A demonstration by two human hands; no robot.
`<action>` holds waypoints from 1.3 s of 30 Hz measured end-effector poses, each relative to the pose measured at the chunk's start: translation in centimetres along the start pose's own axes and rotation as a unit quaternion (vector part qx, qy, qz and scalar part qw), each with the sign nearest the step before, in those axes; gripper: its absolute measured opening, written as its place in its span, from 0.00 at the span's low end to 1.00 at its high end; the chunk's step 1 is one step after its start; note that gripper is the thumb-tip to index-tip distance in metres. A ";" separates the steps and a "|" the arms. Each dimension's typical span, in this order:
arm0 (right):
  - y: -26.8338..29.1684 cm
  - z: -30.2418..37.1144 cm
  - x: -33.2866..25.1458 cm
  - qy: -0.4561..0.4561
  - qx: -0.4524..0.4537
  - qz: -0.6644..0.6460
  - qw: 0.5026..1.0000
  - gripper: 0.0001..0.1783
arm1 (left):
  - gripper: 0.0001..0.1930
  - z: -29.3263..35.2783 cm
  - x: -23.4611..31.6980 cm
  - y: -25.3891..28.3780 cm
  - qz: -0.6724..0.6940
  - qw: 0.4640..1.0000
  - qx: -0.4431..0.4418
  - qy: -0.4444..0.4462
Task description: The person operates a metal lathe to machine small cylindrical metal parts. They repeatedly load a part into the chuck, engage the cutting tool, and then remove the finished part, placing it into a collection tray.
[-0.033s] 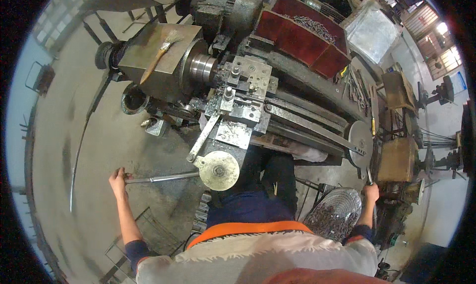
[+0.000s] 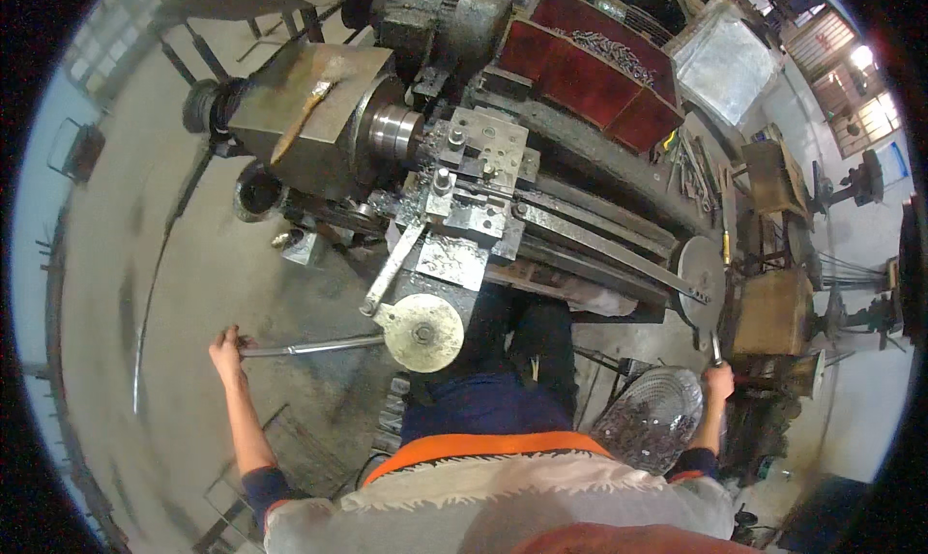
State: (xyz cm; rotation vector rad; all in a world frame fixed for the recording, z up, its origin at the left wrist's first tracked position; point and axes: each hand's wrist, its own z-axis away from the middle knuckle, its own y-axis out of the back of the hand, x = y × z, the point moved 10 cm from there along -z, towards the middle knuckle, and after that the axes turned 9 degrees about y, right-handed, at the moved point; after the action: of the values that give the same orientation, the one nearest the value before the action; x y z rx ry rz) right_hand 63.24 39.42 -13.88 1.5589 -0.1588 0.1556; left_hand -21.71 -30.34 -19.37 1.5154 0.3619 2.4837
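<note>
At the left, my left hand [image 2: 228, 354] is closed around the end of a long metal lever [image 2: 314, 346]. The lever runs right to a round pale disc [image 2: 423, 333] at the front of a small lathe. On the right, my right hand [image 2: 719, 381] is closed on a shorter metal handle [image 2: 716, 347], which extends from a round plate [image 2: 698, 267]. A long flat bar [image 2: 609, 245] joins this plate to the tool slide [image 2: 474, 191]. Beside the slide is the shiny cylindrical chuck [image 2: 394, 131], with metal chips around it.
A brush [image 2: 302, 121] lies on the headstock [image 2: 338, 71]. Behind stand a motor [image 2: 440, 22] and a red bin [image 2: 590, 75] of small metal parts. A perforated basket [image 2: 688, 392] holding dark pieces sits near my right forearm. Hand tools [image 2: 698, 167] lie at the far right.
The whole view has shifted very slightly left. Both hands keep their grips, and the lever and handle stand almost where they were.
</note>
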 end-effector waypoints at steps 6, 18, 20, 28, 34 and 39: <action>0.7 7.4 -3.3 -0.045 0.028 -0.082 0.995 0.17 | 0.15 -2.6 0.1 -0.2 0.108 0.993 0.034 -0.042; 0.8 8.1 -4.8 -0.047 0.024 -0.134 0.990 0.19 | 0.15 -3.7 2.2 -1.4 0.117 0.986 0.039 -0.111; 0.3 7.8 -4.2 -0.040 0.029 -0.132 0.990 0.20 | 0.16 -3.7 2.3 -1.4 0.115 0.987 0.034 -0.109; 0.8 4.0 -0.8 0.066 0.134 -0.008 0.989 0.19 | 0.17 -2.6 -1.8 0.7 0.183 0.963 0.173 -0.097; -0.2 -0.6 1.0 0.010 0.075 -0.012 0.997 0.22 | 0.21 -6.1 3.8 -6.6 0.218 0.965 0.116 -0.086; -1.1 0.7 1.9 -0.023 0.051 -0.046 0.997 0.23 | 0.14 -8.6 9.7 -15.7 0.175 0.979 0.008 -0.105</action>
State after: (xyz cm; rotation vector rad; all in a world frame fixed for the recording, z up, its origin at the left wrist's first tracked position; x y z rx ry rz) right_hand 65.30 38.75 -14.62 1.6694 -0.1166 0.0558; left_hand -32.93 -13.38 -19.95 1.9730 0.0830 2.5353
